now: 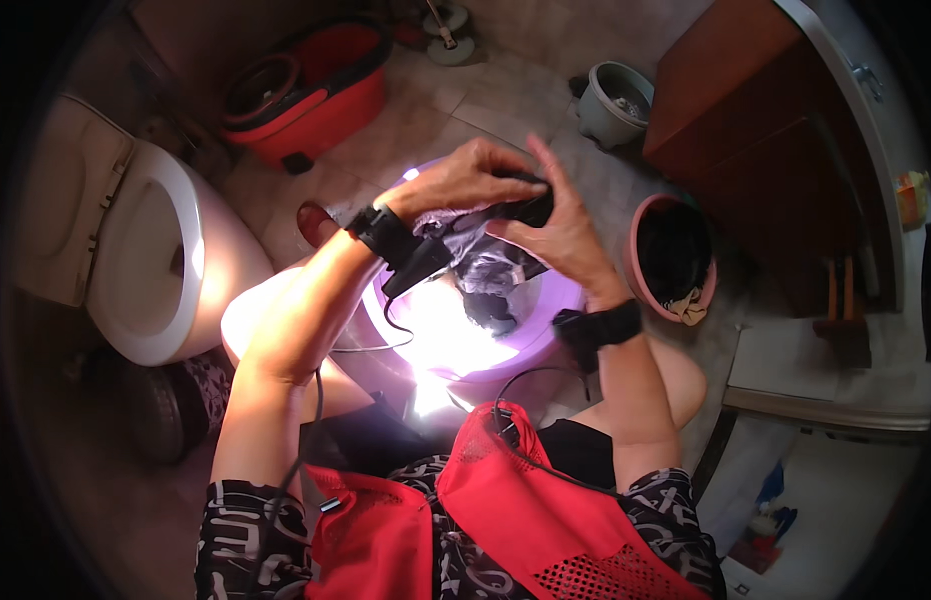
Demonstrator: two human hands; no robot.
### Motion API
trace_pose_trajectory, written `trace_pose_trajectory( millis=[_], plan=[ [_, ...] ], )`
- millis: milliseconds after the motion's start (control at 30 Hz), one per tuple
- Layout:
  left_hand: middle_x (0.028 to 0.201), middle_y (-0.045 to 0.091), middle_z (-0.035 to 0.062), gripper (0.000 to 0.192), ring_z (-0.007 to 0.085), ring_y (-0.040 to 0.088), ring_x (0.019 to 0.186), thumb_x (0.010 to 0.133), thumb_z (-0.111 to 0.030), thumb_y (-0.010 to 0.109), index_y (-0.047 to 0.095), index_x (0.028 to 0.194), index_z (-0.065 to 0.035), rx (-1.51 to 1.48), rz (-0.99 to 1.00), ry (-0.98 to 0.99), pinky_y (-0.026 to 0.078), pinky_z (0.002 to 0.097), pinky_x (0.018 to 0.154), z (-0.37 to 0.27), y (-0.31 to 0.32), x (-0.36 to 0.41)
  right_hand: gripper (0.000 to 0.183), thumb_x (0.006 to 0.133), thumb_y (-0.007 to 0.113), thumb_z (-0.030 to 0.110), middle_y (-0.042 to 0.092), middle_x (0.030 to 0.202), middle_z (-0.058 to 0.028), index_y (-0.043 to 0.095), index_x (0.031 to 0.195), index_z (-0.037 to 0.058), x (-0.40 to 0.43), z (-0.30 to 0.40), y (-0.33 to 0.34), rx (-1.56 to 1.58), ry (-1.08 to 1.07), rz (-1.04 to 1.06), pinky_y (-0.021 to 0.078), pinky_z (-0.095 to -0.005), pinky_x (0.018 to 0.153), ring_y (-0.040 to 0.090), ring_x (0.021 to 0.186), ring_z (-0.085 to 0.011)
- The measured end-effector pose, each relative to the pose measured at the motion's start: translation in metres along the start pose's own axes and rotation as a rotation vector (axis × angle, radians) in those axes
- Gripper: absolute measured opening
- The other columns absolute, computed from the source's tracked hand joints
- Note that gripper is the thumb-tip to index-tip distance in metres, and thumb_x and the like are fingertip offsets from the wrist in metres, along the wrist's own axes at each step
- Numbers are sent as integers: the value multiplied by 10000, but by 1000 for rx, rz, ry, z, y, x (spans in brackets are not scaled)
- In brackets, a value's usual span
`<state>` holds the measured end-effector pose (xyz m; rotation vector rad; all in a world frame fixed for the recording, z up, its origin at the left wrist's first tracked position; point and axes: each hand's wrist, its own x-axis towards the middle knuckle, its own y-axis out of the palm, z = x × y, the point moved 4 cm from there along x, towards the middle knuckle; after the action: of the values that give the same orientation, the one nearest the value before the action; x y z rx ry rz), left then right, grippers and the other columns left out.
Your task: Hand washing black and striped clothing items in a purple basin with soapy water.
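A purple plastic basin [549, 322] stands on the floor between my knees, and strong light washes out its near left part. Above its far side my left hand [473, 176] grips a bunched dark wet garment [484, 259], fingers curled over its top. My right hand [559, 229] bears on the same bundle from the right, thumb across it and fingers stretched upward, slightly blurred. Purplish-grey folds of the garment hang down into the basin, and a small pale tag-like patch shows on them. Black wrist devices with cables are strapped to both my wrists.
At left is a toilet [184, 255] with its lid raised. A red mop bucket [315, 112] stands far left, a grey-green pot [615, 105] far right. Close on the right are a pink basin [636, 255] holding dark cloth and a brown cabinet [743, 127].
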<state>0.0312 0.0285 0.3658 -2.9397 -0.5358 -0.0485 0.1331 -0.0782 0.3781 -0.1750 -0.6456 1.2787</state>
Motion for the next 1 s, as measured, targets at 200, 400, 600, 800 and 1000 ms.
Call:
trace_pose_trajectory(
  millis=[200, 400, 600, 800, 1000],
  plan=[
    [795, 639, 49, 346, 104, 560, 763, 773, -215, 757, 644, 1000, 22, 273, 21, -164, 463, 285, 701, 121, 4, -36, 276, 730, 726, 134, 663, 739, -120, 666, 974, 19, -53, -94, 28, -73, 339, 63, 502, -320, 647, 645, 682, -216],
    [1025, 652, 243, 476, 291, 643, 950, 710, -119, 651, 582, 1137, 80, 373, -20, -269, 475, 369, 842, 179, 8, -69, 183, 764, 651, -11, 635, 774, 25, 684, 944, -21, -62, -84, 16, 404, 514, -129, 456, -220, 633, 563, 687, -78],
    [947, 655, 234, 388, 389, 633, 907, 694, -19, 567, 651, 1072, -33, 578, -306, -269, 491, 409, 805, 152, -8, -65, 225, 770, 612, -39, 636, 887, -4, 667, 985, -7, -67, -84, -11, 442, 636, -134, 451, -209, 763, 576, 785, -90],
    [837, 637, 221, 230, 367, 626, 785, 725, -17, 532, 631, 932, 6, 523, -377, -43, 481, 407, 711, 128, -30, -60, 453, 755, 749, 179, 630, 1010, -64, 592, 1145, 9, -76, -78, -9, 261, 631, 52, 455, -267, 847, 587, 939, -143],
    [807, 672, 120, 292, 141, 633, 769, 754, -35, 578, 638, 1021, 67, 264, -428, 122, 521, 275, 708, 65, -41, -47, 415, 698, 804, 180, 671, 906, -74, 661, 1051, 15, -63, -48, -18, -126, 575, 163, 483, -310, 837, 628, 873, -191]
  ],
)
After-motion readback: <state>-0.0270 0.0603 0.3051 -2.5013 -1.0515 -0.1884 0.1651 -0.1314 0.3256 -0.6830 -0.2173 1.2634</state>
